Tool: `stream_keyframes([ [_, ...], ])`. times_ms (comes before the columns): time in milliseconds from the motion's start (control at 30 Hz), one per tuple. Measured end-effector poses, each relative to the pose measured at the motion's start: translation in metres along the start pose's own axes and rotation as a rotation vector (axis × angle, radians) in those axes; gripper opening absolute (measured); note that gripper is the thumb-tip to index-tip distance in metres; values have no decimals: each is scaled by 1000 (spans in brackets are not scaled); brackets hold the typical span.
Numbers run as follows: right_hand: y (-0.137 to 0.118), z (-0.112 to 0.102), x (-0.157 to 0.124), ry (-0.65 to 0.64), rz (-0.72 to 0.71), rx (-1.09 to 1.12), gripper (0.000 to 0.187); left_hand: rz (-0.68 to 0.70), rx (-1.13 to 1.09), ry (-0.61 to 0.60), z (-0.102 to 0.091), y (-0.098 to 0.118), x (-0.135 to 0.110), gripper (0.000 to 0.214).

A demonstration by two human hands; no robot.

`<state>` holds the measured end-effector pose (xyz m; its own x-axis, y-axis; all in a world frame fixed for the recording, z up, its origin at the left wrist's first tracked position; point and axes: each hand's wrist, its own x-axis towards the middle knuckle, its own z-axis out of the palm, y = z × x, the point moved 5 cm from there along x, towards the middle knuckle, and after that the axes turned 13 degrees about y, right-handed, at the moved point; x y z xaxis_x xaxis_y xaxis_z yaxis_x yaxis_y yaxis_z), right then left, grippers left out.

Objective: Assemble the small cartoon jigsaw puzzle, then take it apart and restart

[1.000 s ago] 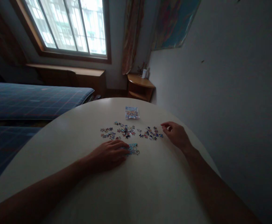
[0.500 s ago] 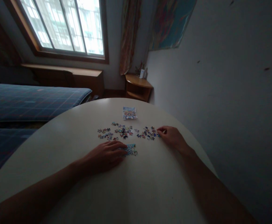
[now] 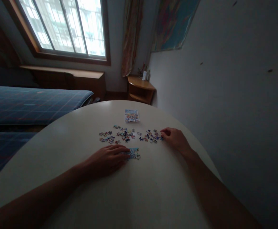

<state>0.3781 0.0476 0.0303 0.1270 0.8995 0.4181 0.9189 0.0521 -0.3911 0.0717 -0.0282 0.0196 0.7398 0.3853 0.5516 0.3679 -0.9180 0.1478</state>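
Observation:
Flat on the joined blue puzzle section [image 3: 134, 153] lies my left hand [image 3: 111, 157], its fingers stretched out and covering the section's left part. At the right end of the loose puzzle pieces [image 3: 150, 136], my right hand [image 3: 174, 137] has thumb and forefinger drawn together in a pinch. A small blue piece shows right by these fingertips; whether anything is between them is too small to tell. More loose puzzle pieces [image 3: 126, 134] are spread in the middle, with a further group [image 3: 106, 137] to their left.
A small printed picture packet [image 3: 131, 116] lies beyond the pieces on the round white table [image 3: 139, 197]. A bed with a blue plaid mattress [image 3: 33, 105] stands at the left. The wall [image 3: 224, 111] runs close along the right, and a corner shelf [image 3: 141, 84] stands behind.
The view has shifted very slightly. Both hands stay at the same places, the left on the joined section and the right at the right edge of the pieces.

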Motion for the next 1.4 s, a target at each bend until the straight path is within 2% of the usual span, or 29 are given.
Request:
stream_keyframes([
  [267, -2, 0, 0, 3, 10, -5, 18, 9, -10, 5, -2, 2, 2, 27],
  [733, 12, -5, 1, -71, -9, -38, 20, -19, 7, 14, -1, -1, -1, 24],
  [1067, -6, 9, -3, -58, -79, -52, 22, 11, -7, 37, -1, 0, 1, 21],
  [1400, -14, 9, -6, -27, -122, -5, 20, 0, -11, 23, -2, 0, 0, 21],
])
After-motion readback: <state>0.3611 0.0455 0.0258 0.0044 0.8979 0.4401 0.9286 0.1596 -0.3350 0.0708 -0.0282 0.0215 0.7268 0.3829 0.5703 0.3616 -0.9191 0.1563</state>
